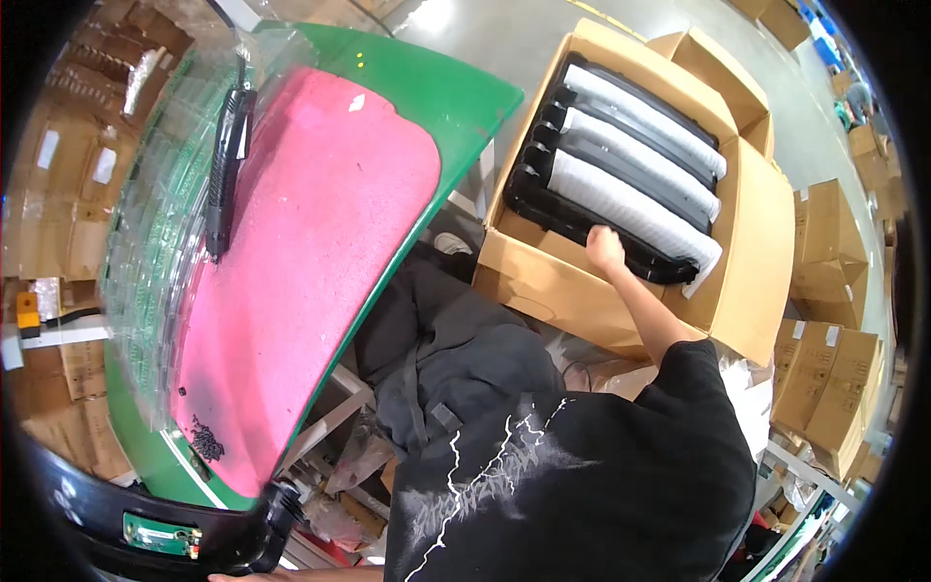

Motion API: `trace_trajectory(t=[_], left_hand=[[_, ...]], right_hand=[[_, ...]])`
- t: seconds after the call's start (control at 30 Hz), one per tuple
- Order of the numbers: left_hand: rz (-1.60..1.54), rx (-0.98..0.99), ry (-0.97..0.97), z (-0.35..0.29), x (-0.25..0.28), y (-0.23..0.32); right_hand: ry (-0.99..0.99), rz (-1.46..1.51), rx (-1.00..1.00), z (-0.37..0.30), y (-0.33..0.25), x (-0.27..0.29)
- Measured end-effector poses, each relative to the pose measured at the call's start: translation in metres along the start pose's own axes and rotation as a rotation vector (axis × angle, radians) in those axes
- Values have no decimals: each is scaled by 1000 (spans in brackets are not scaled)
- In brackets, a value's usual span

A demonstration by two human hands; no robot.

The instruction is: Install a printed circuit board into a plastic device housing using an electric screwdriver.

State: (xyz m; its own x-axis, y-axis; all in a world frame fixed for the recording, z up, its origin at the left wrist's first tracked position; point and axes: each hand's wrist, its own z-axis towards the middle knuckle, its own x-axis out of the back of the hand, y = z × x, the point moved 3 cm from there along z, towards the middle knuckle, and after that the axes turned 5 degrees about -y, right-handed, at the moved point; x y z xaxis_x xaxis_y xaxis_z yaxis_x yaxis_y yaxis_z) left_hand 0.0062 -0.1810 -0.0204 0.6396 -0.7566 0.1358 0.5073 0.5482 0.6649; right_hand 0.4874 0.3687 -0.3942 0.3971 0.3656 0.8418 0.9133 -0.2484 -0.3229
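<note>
At the lower left, a curved black plastic housing (82,504) with a small green circuit board (160,533) in it lies over the near end of the workbench. My left hand (228,578) is at its lower edge and seems to grip it; most of the fingers are hidden. My right arm reaches out to an open cardboard carton (572,315). Inside stand several black plastic housings (640,254) in a row, with white foam sheets (630,199) between them. My right hand (606,250) is closed at the rim of the nearest housing.
A pink mat (310,194) covers the green bench (456,87). On it are a black electric screwdriver (228,170) with a cord and a pile of small black screws (206,441). Clear plastic trays (155,223) line the far left side. Stacked cartons (829,369) stand at right.
</note>
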Motion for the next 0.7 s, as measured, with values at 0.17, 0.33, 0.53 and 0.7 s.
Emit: trace_trajectory(t=[0.17,0.33,0.53,0.7], left_hand=[[-667,540,-241,3,10,-35],[-585,704,-132,25,15,-22],[-703,869,-70,41,41,-124],[-951,811,-34,87,31,-241]], right_hand=[[182,-12,228,6,-9,-2],[166,-337,67,-10,-23,-4],[23,-613,95,3,-6,-11],[-110,-615,131,-3,-12,-55]])
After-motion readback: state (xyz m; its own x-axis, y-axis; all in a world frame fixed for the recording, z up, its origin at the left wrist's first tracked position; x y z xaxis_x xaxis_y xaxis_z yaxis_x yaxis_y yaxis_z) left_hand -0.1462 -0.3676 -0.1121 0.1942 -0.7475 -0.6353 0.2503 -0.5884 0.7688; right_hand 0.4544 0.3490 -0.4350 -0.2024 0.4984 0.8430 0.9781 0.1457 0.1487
